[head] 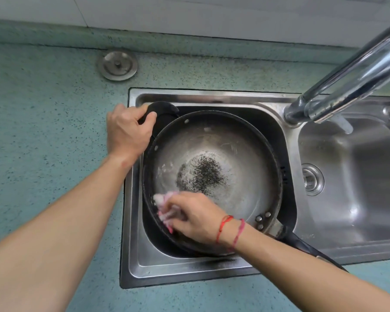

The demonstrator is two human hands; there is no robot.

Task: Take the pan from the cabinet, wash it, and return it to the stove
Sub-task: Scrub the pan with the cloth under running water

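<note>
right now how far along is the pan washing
Done: the pan is out of the cabinet and sits in the left sink basin. In hand: the left hand steadies its small helper handle while the right hand scrubs the near inner wall with a pink cloth. Left: dark specks in the middle, then the move to the stove.

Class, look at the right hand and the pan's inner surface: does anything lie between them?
Yes. A pink cloth sits bunched under the right hand, pressed against the pan at its near-left inner wall.

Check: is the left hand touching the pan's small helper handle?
Touching. The head view shows the left hand with fingers wrapped over the black helper handle of the pan.
</note>
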